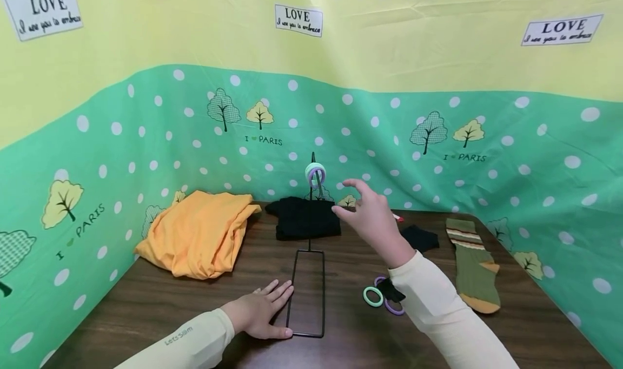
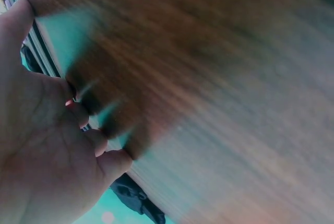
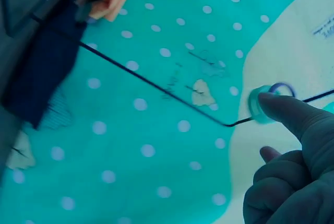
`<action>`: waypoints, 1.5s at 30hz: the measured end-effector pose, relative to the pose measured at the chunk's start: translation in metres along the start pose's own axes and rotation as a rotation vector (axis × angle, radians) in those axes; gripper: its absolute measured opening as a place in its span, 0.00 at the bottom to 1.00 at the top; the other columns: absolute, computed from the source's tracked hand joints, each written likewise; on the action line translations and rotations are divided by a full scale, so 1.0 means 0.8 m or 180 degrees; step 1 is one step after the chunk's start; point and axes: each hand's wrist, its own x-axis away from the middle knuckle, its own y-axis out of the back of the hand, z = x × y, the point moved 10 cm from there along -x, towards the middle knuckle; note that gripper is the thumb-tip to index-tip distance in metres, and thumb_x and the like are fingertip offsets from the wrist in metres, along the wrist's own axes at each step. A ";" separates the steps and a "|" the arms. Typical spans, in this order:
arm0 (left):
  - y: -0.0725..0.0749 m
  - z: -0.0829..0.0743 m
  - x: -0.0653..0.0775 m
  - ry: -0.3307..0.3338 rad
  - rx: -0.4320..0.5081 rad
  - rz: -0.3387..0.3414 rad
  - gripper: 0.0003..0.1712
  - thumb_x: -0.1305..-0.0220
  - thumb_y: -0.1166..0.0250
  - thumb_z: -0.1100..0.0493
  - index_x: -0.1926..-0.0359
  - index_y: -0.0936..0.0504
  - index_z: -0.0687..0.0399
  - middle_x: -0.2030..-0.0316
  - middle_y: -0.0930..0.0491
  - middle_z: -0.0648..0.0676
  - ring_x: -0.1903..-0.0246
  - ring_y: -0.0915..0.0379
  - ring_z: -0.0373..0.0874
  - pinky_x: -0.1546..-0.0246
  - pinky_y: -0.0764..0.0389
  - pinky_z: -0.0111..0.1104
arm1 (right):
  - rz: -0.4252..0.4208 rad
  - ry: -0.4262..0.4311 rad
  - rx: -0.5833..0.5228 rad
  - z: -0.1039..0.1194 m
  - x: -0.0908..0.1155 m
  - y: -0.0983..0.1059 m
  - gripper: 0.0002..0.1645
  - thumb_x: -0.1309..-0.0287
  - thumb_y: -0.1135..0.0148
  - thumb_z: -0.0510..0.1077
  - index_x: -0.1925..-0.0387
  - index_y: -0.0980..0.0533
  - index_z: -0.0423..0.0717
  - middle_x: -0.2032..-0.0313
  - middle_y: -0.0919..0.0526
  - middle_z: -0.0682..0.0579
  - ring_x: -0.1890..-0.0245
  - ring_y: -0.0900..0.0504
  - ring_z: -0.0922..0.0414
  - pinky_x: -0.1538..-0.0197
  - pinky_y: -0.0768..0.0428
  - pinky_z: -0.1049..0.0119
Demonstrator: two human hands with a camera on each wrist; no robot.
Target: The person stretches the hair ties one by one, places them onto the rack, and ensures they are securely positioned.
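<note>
A black wire stand [image 1: 323, 293] rests on the table, its rectangular base near me and its post rising behind. My left hand [image 1: 260, 310] lies on the table with fingers spread, touching the left side of the base. High on the stand's arm hang a mint green ring [image 1: 315, 165] and a purple ring [image 1: 310, 180]. My right hand [image 1: 372, 220] is raised to the right of these rings, thumb and index finger apart, with nothing between them. In the right wrist view, the index fingertip [image 3: 271, 101] overlaps the mint ring; the other fingers are curled.
Behind the base lies a folded black cloth [image 1: 309, 220], with an orange cloth heap [image 1: 199, 236] to the left. More rings, one mint green [image 1: 365, 297], lie beside the right sleeve. At right are a dark cloth [image 1: 421, 238] and a green striped sock [image 1: 474, 277]. A patterned curtain surrounds the table.
</note>
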 end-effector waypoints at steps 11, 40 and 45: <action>-0.003 0.003 0.001 0.0014 0.0068 0.0001 0.52 0.46 0.56 0.22 0.28 0.53 0.44 0.27 0.59 0.46 0.28 0.62 0.50 0.35 0.43 0.49 | 0.0647 -0.0821 -0.0412 -0.122 0.048 -0.040 0.29 0.52 0.30 0.48 0.46 0.27 0.48 0.91 0.47 0.59 0.90 0.48 0.62 0.85 0.41 0.68; 0.001 0.000 0.005 -0.0021 0.0028 -0.0073 0.52 0.45 0.55 0.23 0.28 0.52 0.45 0.27 0.58 0.46 0.28 0.61 0.50 0.35 0.42 0.49 | 0.1169 -0.1232 -0.0285 -0.256 0.128 -0.097 0.25 0.67 0.25 0.36 0.61 0.24 0.34 0.63 0.21 0.43 0.70 0.27 0.56 0.69 0.26 0.65; 0.002 -0.001 0.004 -0.0038 0.0019 -0.0083 0.52 0.45 0.55 0.23 0.28 0.52 0.45 0.27 0.57 0.46 0.28 0.60 0.50 0.35 0.42 0.49 | 0.1155 -0.1267 -0.0256 -0.254 0.129 -0.098 0.21 0.67 0.26 0.35 0.66 0.24 0.34 0.71 0.23 0.47 0.75 0.28 0.57 0.73 0.27 0.66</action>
